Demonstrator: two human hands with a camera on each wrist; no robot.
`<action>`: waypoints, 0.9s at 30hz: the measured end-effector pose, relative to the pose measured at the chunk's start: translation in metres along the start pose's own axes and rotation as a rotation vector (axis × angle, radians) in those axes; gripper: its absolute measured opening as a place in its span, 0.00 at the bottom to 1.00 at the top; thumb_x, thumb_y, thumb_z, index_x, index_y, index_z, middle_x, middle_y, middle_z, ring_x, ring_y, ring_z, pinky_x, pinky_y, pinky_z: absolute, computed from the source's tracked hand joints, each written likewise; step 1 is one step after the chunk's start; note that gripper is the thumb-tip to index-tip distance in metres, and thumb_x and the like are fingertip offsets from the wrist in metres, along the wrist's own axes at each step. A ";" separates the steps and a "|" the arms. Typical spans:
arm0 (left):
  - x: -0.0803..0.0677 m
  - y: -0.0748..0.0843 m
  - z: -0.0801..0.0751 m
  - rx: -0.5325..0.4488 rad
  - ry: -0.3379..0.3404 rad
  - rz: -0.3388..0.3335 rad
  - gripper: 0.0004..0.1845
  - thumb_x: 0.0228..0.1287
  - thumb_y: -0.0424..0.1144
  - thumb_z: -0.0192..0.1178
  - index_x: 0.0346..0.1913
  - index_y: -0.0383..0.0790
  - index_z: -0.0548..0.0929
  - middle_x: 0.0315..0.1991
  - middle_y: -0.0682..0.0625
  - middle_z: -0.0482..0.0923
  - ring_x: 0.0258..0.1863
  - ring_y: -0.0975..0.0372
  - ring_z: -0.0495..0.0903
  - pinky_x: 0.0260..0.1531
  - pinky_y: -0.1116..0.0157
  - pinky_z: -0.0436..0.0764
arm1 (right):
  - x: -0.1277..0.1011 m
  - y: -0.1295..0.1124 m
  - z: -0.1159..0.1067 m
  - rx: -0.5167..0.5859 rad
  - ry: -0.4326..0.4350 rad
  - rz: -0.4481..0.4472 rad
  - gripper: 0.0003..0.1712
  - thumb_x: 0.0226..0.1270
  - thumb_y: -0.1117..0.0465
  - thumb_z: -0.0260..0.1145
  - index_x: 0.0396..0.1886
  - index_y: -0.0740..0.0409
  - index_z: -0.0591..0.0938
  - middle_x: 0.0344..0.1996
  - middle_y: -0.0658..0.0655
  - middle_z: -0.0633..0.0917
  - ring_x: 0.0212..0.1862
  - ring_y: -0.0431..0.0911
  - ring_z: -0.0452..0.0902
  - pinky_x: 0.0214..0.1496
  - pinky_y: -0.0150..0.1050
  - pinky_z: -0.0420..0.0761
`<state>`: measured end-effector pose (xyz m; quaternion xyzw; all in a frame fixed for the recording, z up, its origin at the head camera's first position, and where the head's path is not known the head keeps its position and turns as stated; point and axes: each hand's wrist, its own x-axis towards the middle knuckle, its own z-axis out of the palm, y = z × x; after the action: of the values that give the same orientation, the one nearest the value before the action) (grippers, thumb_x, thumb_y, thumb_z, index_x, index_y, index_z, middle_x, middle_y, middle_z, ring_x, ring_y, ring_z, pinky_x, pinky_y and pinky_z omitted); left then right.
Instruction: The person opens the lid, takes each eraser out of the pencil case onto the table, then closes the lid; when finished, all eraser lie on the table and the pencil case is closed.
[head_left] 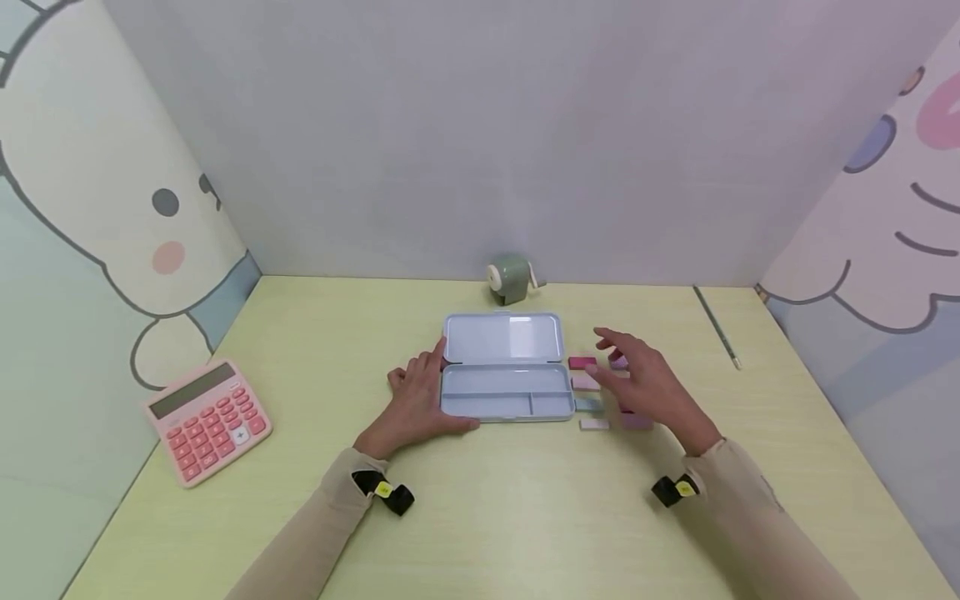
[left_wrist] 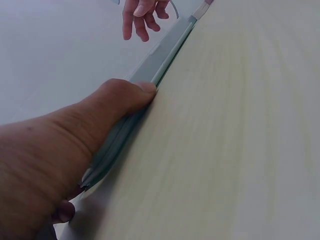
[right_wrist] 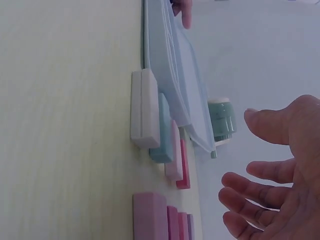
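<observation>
Pale blue hinged metal pencil case [head_left: 506, 392] lying open at mid-desk, lid tipped back, tray divided into compartments. Left hand [head_left: 416, 406] resting against the case's left end, thumb along its front edge and forefinger up by the hinge; fingers fairly straight, pressing rather than clasping, as far as the left wrist view allows. Right hand [head_left: 651, 385] held above the desk just right of the case, fingers spread and relaxed, gripping nothing. Beneath and beside that hand, a cluster of small rectangular erasers [head_left: 586, 382] in white, teal, pink and purple, set in two short rows just beside the case's right end; exact count unclear, some hidden by the hand. Behind the case, near the back wall, a sage-green crank pencil sharpener [head_left: 512, 277]. Far right, well apart, a slim pencil [head_left: 716, 326] lying on the pale yellow-green desk [head_left: 525, 517]. Far left, a pink desktop calculator [head_left: 207, 419].
</observation>
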<state>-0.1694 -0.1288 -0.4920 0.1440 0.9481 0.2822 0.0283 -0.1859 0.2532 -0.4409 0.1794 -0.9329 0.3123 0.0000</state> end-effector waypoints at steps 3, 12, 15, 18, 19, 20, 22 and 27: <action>-0.001 0.000 0.000 -0.009 0.006 0.003 0.79 0.44 0.68 0.82 0.89 0.41 0.42 0.65 0.43 0.73 0.64 0.47 0.69 0.61 0.40 0.54 | 0.014 -0.003 0.003 0.018 -0.037 0.000 0.41 0.79 0.52 0.68 0.83 0.61 0.66 0.69 0.67 0.82 0.65 0.63 0.79 0.63 0.63 0.79; 0.001 0.000 0.002 -0.010 0.015 0.007 0.78 0.44 0.67 0.82 0.88 0.41 0.43 0.65 0.43 0.73 0.64 0.48 0.69 0.61 0.40 0.54 | 0.047 -0.002 0.016 0.065 -0.136 0.082 0.46 0.80 0.42 0.65 0.87 0.54 0.59 0.80 0.63 0.71 0.77 0.64 0.69 0.75 0.69 0.70; 0.001 0.001 0.001 -0.011 0.008 0.005 0.78 0.44 0.67 0.82 0.88 0.41 0.42 0.66 0.43 0.72 0.65 0.47 0.69 0.62 0.40 0.54 | 0.055 -0.003 0.019 0.061 -0.161 0.111 0.47 0.80 0.40 0.64 0.87 0.53 0.58 0.81 0.62 0.70 0.79 0.65 0.67 0.77 0.69 0.69; 0.001 0.002 0.001 -0.014 0.004 0.002 0.78 0.44 0.67 0.82 0.89 0.42 0.42 0.66 0.43 0.72 0.65 0.47 0.69 0.62 0.39 0.54 | 0.060 -0.004 0.020 0.055 -0.163 0.095 0.47 0.80 0.43 0.65 0.87 0.56 0.58 0.80 0.64 0.70 0.78 0.66 0.68 0.77 0.69 0.69; 0.001 0.002 0.001 -0.014 0.005 0.001 0.79 0.44 0.68 0.82 0.89 0.42 0.42 0.66 0.43 0.72 0.65 0.47 0.69 0.62 0.39 0.54 | 0.061 -0.004 0.021 0.051 -0.163 0.089 0.47 0.80 0.43 0.65 0.87 0.57 0.58 0.80 0.65 0.71 0.78 0.66 0.69 0.77 0.69 0.70; 0.001 0.002 0.001 -0.013 0.005 0.000 0.79 0.44 0.68 0.82 0.89 0.42 0.42 0.66 0.43 0.72 0.65 0.47 0.69 0.62 0.39 0.54 | 0.063 -0.005 0.021 0.049 -0.162 0.083 0.46 0.80 0.44 0.65 0.87 0.58 0.58 0.79 0.66 0.71 0.77 0.67 0.69 0.77 0.69 0.70; 0.001 0.002 0.001 -0.014 0.009 0.001 0.79 0.43 0.68 0.82 0.89 0.42 0.42 0.66 0.43 0.73 0.64 0.47 0.69 0.62 0.39 0.55 | 0.064 -0.006 0.021 0.053 -0.166 0.084 0.46 0.80 0.45 0.65 0.87 0.58 0.58 0.79 0.65 0.71 0.77 0.66 0.69 0.76 0.69 0.70; 0.000 0.001 0.001 -0.020 0.013 0.000 0.80 0.43 0.67 0.83 0.89 0.42 0.41 0.65 0.43 0.73 0.64 0.47 0.69 0.62 0.40 0.54 | 0.066 -0.008 0.022 0.069 -0.169 0.085 0.46 0.80 0.46 0.65 0.87 0.58 0.58 0.81 0.64 0.70 0.77 0.66 0.70 0.76 0.69 0.71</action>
<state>-0.1692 -0.1279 -0.4922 0.1419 0.9454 0.2925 0.0234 -0.2426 0.2126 -0.4464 0.1654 -0.9250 0.3277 -0.0983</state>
